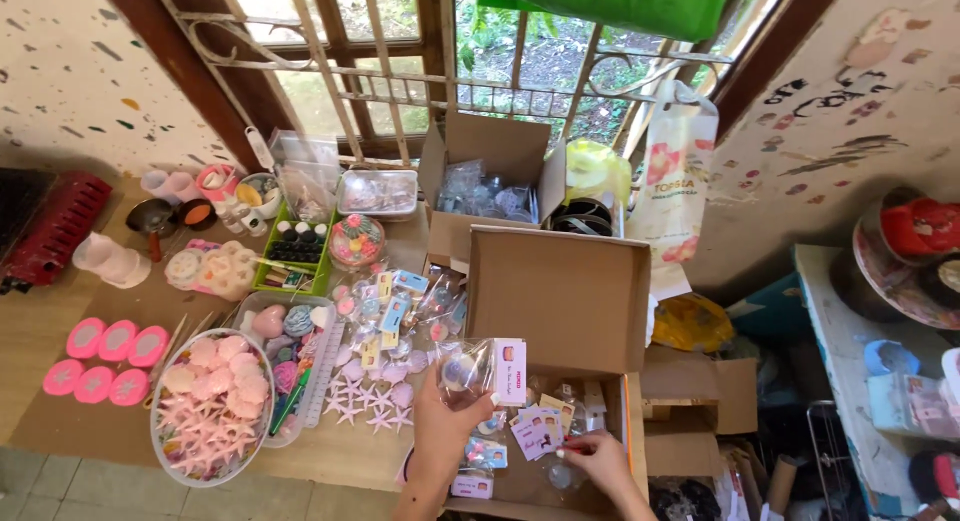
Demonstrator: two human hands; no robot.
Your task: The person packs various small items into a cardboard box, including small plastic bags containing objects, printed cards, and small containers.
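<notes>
My left hand (447, 418) holds up a small clear packet (478, 369) with a round trinket inside and a white card label at its side. It hovers over the near left corner of an open cardboard box (560, 291). My right hand (598, 455) rests low inside that box, fingers pinched on a small labelled packet (535, 433) among several similar packets. The box's flap stands upright behind both hands.
A round clear bowl of pink star and shell shapes (210, 406) sits at the left. Pink round moulds (105, 356), a green tray of small bottles (295, 249), loose packets (395, 316) and a second open box (490, 186) crowd the table below the barred window.
</notes>
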